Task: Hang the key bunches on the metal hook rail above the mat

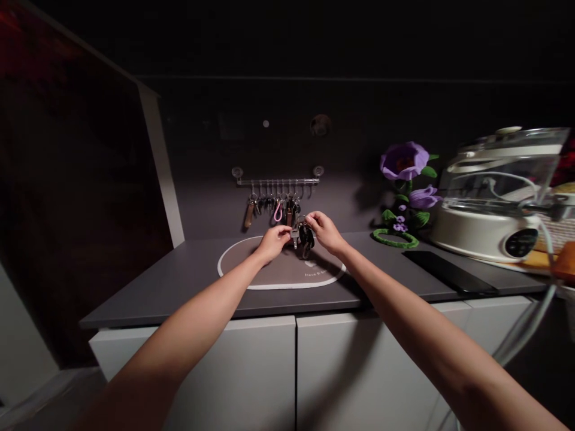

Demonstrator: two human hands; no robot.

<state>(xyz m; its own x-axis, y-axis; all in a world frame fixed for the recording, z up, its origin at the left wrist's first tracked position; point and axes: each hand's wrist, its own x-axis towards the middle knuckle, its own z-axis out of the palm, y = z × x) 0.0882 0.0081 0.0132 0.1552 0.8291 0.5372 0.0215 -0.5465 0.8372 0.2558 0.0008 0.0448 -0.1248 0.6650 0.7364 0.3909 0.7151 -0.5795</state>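
- The left hand (273,242) pinches a silver metal key (295,239) between the thumb and the fingers, which are nearly closed.
- The right hand (325,232) holds, with narrow fingers, the ring of a dark bunch of keys (306,240); this bunch hangs down just beside the silver key.
- Both hands and these keys are above the oval brown mat with white edge (242,263), which lies on the dark grey countertop (166,269).
- On the wall behind, a clear rail with small hooks (278,182) carries several other keys, a brown elongated key holder (248,215) and a pink loop (278,211).
- To the right of the mat there stand purple flowers with green leaves (405,161).
- A flat black rectangular object (447,272) lies near the white appliance with transparent upper part (483,230).
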